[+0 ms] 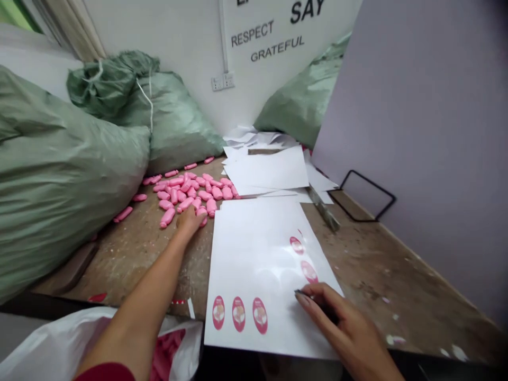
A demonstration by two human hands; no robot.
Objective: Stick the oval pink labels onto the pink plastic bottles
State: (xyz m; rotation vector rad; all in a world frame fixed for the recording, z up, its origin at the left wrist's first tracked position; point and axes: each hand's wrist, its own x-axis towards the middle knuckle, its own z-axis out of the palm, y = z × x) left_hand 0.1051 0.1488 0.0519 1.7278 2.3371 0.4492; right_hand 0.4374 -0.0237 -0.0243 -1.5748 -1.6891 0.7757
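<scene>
My left hand (189,218) reaches to the near edge of a heap of small pink plastic bottles (188,185). Its fingers close around one pink bottle (202,215), though they are partly hidden behind the hand. Under my right hand (341,320) lies a white sheet of stickers (254,254). Several oval pink labels remain on it, three in a row at the lower left (238,314) and others on the right side (309,271). My right thumb and index finger are pinched together just above the sheet; a small dark spot shows at their tips, too small to name.
Large green sacks (71,180) stand at the left and back. Loose white sheets (270,169) lie behind the sticker sheet, beside a black wire frame (363,196) and a lilac partition (428,132). A white bag (190,344) of pink bottles hangs at the table's front edge.
</scene>
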